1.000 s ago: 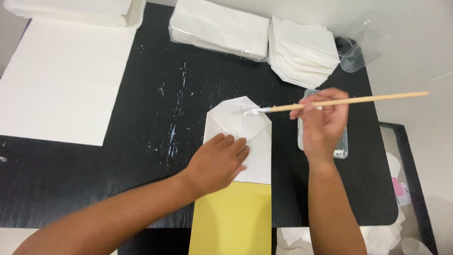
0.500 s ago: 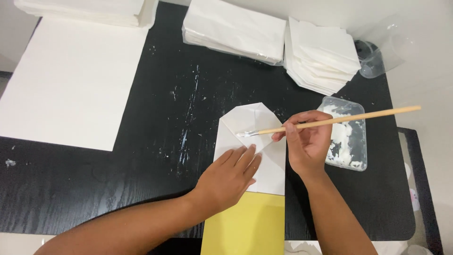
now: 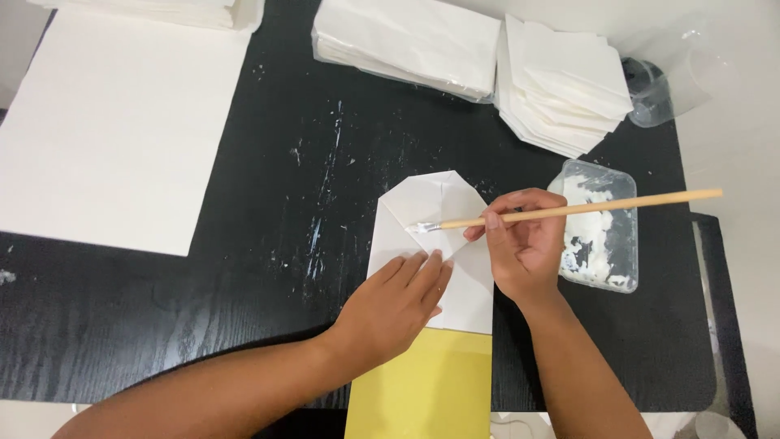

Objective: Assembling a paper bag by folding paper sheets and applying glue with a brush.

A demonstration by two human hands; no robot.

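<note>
Right hand point(image 3: 528, 248) fingers pinch the brush point(image 3: 569, 210) – left hand point(image 3: 398, 305) flat, fingers spread, on folded paper point(image 3: 431, 203).

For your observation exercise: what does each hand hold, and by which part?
The right hand pinches a wooden brush near its bristle end. The left hand holds nothing; it presses flat on the folded white paper.

Brush tip point(image 3: 422, 228) lower on folded paper point(image 3: 435, 244) than before
</note>
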